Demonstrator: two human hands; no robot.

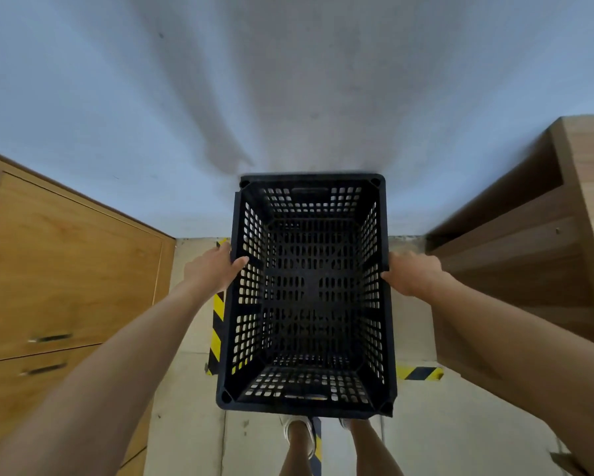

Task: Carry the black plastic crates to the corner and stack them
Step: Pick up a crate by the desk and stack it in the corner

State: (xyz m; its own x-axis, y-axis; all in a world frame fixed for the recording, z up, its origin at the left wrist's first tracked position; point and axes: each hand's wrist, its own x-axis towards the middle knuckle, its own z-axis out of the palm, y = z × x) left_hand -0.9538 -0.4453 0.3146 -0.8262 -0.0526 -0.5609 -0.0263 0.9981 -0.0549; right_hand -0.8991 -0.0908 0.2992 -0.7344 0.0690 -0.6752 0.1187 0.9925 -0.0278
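I hold the black plastic crate in front of me, above the floor, with one hand on each long side. My left hand grips the left rim near its middle: the thumb lies over the edge and points into the crate, and the other fingers are curled around the outside wall. My right hand grips the right rim at about the same height, the fingers bent around the outside and the thumb side pressed at the edge. The crate is open at the top and I see through its perforated bottom and walls; nothing lies inside it. Its far end is close to the grey-white wall, where a shadow falls. To the left stands a wooden cabinet with two metal handles, and to the right a wooden shelf unit. Yellow and black tape runs on the floor beside the left side of the crate, and another piece shows near its right near corner. Below the near end of the crate I see my legs and a white shoe.
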